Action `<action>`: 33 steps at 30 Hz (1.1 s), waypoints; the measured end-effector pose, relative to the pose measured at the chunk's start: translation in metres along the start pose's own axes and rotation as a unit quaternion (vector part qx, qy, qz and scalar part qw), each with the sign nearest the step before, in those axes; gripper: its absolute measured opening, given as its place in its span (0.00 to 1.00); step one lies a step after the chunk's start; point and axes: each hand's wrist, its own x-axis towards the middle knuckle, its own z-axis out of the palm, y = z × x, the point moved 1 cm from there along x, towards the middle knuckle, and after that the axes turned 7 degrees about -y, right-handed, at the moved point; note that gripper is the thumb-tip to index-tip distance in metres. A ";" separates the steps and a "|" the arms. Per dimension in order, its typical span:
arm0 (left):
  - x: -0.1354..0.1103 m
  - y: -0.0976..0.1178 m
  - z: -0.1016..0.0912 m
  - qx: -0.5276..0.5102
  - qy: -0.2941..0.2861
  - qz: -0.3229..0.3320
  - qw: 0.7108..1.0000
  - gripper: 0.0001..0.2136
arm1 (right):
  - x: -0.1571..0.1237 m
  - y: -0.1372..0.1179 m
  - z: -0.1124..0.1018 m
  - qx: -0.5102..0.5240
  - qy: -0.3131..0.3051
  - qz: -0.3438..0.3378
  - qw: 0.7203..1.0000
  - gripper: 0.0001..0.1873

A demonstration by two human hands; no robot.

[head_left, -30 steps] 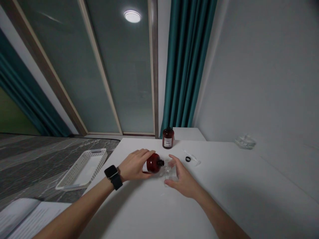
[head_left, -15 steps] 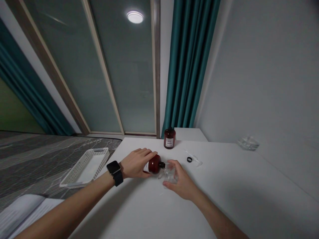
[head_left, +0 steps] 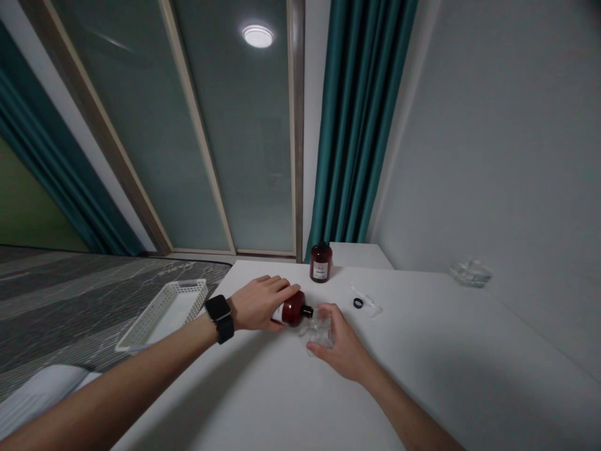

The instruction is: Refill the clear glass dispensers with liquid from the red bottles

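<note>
My left hand point(head_left: 263, 303), with a black watch on its wrist, is closed around a brown bottle point(head_left: 294, 308) with a white label. The bottle lies tipped on its side, its dark neck pointing right at the rim of a clear cup point(head_left: 322, 328). Around the right side of that cup my right hand point(head_left: 342, 348) is closed, thumb low and fingers at the top. Whether liquid is flowing I cannot tell. Beyond the hands a second brown bottle point(head_left: 320, 263) stands upright. To the right lie a black ring-shaped cap point(head_left: 358, 303) and a clear slender plastic piece point(head_left: 369, 303).
Everything stands on a white table point(head_left: 282, 388). A clear glass dish point(head_left: 470, 273) sits by the wall at the far right. Left of the table are a white perforated basket point(head_left: 200, 300) and an open book point(head_left: 40, 398). A teal curtain point(head_left: 361, 125) hangs behind.
The view has shifted slightly. My left hand and the brown bottle have moved a little to the right, the neck closer over the cup. My right hand stays around the cup.
</note>
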 end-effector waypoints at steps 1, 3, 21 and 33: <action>0.000 0.000 -0.001 0.002 -0.001 0.000 1.000 0.32 | 0.000 0.000 0.000 0.002 0.001 -0.001 1.000 0.33; 0.001 0.000 -0.002 0.005 -0.003 0.003 1.000 0.32 | 0.000 -0.001 0.000 0.009 0.004 -0.005 1.000 0.33; 0.007 -0.003 -0.011 0.020 0.009 0.026 0.999 0.29 | 0.000 -0.003 0.003 0.011 0.034 -0.004 0.999 0.33; 0.009 -0.004 -0.015 0.039 0.005 0.033 0.999 0.29 | 0.001 -0.003 0.004 0.023 0.046 -0.012 0.999 0.32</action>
